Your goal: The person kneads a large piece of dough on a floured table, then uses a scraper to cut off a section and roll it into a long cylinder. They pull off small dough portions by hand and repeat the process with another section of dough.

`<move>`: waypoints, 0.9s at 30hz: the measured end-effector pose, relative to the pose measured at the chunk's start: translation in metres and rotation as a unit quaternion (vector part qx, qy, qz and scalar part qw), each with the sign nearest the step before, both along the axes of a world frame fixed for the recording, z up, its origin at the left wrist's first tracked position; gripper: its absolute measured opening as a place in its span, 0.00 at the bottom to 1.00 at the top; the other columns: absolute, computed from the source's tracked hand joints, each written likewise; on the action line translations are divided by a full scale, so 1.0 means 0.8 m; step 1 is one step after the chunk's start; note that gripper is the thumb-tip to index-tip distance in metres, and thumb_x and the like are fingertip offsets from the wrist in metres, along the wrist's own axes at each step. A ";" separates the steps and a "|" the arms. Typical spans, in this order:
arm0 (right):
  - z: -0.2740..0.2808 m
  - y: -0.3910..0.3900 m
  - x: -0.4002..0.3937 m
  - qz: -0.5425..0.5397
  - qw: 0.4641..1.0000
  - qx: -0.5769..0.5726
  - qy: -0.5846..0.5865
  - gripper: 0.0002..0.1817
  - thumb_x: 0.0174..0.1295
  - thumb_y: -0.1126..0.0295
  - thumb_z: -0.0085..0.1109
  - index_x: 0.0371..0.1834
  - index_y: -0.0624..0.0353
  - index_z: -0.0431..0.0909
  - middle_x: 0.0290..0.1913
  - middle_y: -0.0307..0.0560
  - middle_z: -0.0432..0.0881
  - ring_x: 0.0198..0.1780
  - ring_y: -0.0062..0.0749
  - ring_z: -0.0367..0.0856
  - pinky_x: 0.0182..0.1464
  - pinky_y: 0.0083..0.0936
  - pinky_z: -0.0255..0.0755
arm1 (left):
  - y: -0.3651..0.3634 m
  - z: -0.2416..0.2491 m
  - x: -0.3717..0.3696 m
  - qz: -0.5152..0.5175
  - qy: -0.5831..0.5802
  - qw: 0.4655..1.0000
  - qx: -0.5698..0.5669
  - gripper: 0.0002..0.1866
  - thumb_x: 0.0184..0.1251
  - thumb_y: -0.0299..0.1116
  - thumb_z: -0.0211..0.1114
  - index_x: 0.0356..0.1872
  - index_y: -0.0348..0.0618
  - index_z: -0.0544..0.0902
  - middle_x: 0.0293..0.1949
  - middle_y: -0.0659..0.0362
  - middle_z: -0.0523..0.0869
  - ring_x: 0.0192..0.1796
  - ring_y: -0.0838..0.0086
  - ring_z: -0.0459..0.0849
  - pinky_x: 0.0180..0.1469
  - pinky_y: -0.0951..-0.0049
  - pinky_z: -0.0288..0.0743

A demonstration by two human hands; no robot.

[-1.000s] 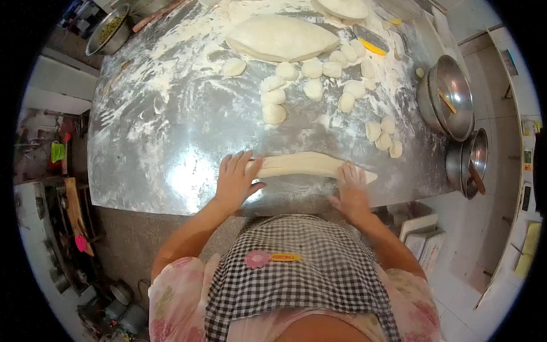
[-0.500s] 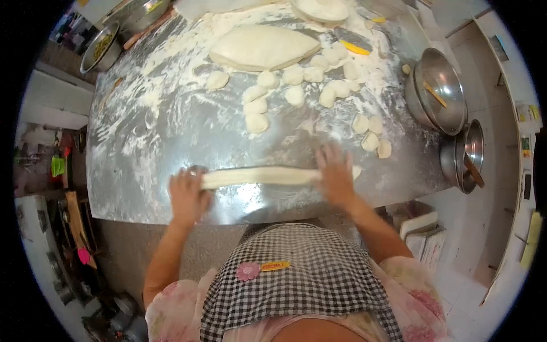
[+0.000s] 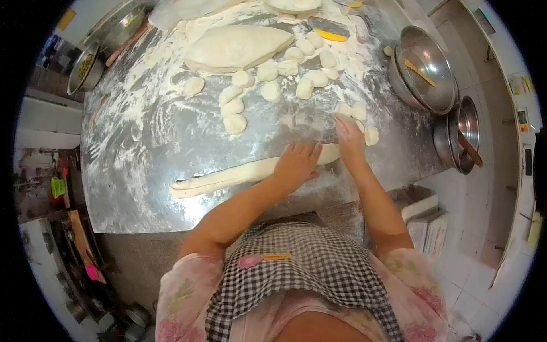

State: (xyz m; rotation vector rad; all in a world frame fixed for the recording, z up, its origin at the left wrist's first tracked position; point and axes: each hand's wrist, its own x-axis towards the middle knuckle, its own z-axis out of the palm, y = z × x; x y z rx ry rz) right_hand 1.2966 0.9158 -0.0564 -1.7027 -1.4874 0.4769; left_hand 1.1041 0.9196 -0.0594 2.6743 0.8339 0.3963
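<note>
A long pale dough rope [image 3: 233, 174] lies slantwise along the near part of the metal table, with a lengthwise seam toward its left end. My left hand [image 3: 297, 164] is over the rope near its right end, fingers across the far side and thumb on the near side. Just past the rope's right tip, my right hand [image 3: 349, 137] is raised with its fingers stretched out and nothing seen in them. It partly covers a small cluster of dough pieces [image 3: 371, 135].
Several dough pieces [image 3: 270, 92] lie mid-table before a large dough slab [image 3: 239, 48]. A yellow-edged scraper [image 3: 330, 36] is behind them. Metal bowls [image 3: 428, 68] stand at the right edge; a bowl of green filling [image 3: 85, 68] is far left. Flour covers much of the floury table [image 3: 131, 165].
My left hand has moved right from the rope's left end to near its right end. My right hand has left the rope and shifted up beside the dough pieces. The view has shifted slightly.
</note>
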 end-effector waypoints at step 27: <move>0.047 -0.034 -0.129 0.224 0.963 0.055 -0.140 0.04 0.52 0.71 0.63 0.29 0.57 0.78 0.31 0.48 0.79 0.36 0.46 0.79 0.39 0.36 0.73 | -0.016 0.047 -0.078 0.059 -0.203 0.805 -0.554 0.21 0.52 0.26 0.65 0.50 0.39 0.79 0.45 0.54 0.85 0.47 0.70 0.82 0.49 0.70 0.74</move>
